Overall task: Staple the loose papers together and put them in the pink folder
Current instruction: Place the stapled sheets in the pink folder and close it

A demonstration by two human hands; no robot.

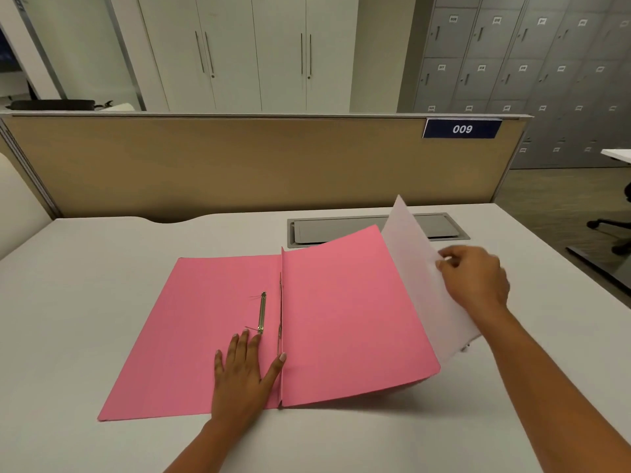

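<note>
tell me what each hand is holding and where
Right hand pinches the white papers at their right edge. Left hand holds nothing, pressing flat on the pink folder.

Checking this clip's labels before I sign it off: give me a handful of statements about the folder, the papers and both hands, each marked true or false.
1. The pink folder lies open on the desk. True.
2. The left hand holds a stapler. False: it rests flat, palm down, on the folder's left half, beside the metal fastener.
3. The right hand grips the white papers by their edge. True.
4. The papers lie flat inside the folder. False: they are tilted up at the folder's right side.
5. The sign on the partition reads 012. False: it reads 009.
</note>
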